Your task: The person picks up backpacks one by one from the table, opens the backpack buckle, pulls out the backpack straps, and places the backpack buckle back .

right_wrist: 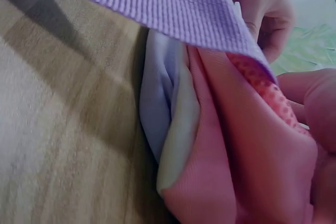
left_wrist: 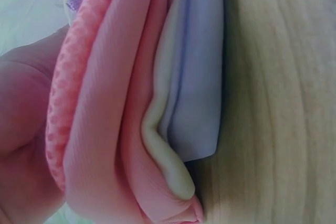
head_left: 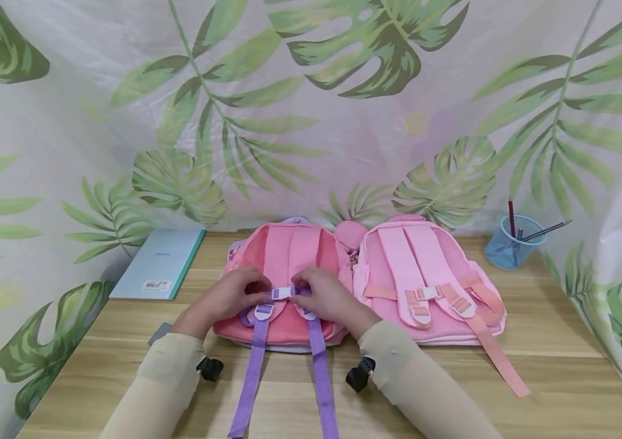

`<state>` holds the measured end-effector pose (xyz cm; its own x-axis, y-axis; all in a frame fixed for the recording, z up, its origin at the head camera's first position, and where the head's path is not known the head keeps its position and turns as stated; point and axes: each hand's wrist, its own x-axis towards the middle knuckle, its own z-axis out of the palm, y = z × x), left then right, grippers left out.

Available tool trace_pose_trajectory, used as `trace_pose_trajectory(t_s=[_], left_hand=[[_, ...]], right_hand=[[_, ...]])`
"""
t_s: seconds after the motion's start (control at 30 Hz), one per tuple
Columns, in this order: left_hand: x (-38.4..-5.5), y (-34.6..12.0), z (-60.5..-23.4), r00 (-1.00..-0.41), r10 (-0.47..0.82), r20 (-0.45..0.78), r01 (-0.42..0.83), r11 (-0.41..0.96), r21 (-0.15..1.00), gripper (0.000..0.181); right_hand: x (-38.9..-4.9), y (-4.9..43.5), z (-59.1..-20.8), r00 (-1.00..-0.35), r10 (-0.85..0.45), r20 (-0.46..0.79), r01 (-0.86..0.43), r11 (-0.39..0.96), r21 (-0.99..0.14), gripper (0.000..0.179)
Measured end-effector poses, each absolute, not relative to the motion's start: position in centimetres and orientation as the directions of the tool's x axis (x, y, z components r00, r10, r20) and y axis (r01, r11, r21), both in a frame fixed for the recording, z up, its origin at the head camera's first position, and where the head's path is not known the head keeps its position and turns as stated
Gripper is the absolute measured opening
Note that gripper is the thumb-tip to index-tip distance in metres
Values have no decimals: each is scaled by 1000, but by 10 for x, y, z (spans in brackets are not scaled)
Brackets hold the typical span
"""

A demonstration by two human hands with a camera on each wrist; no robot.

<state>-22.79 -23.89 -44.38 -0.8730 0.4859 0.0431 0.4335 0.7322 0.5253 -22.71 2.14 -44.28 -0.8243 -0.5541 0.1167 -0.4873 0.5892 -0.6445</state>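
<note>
Closest to us, two sleeves (head_left: 160,384) reach in over the near side of the counter (head_left: 558,372), each with a small black device (head_left: 210,369) strapped at the wrist. And there's the action: a white buckle (head_left: 283,293) on the coral backpack (head_left: 289,334), which lies straps-up around the middle of the counter. The left hand (head_left: 231,297) pinches purple webbing on one side of it, the right hand (head_left: 334,297) pinches the other; both grips narrow, fingertips almost meeting! The buckle looks joined, but I can't tell whether it's fully latched.

What could spoil this? A half-seated clip might pop apart under a sideways tug. Fingers crowd the buckle, so a twist in the webbing could go unnoticed. The bag is soft, and no hand braces its body, so an uneven pull might skew it. Watch the two purple straps (head_left: 257,375) too, trailing toward the near edge where a sleeve could snag them.

Just right sits a pink backpack (head_left: 426,268), its salmon strap (head_left: 500,360) running toward the near right corner. Out wide: a pale blue notebook (head_left: 160,259) at the far left corner, a blue pencil cup (head_left: 511,250) at the far right.
</note>
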Motion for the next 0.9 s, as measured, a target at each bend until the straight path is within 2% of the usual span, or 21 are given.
trace_pose_trajectory(t_s=[0.33, 0.63, 0.9], left_hand=[[-235, -236, -447, -863, 504, 13, 430, 722, 541, 14], [-240, -234, -445, -869, 494, -34, 395, 732, 555, 14], [-244, -228, -444, -831, 556, -15, 462, 706, 537, 17]], right_hand=[[-230, 8, -451, -812, -575, 99, -538, 673, -507, 31], [-233, 2, -456, -839, -536, 92, -502, 697, -513, 19], [-232, 4, -456, -826, -553, 111, -522, 676, -520, 17]])
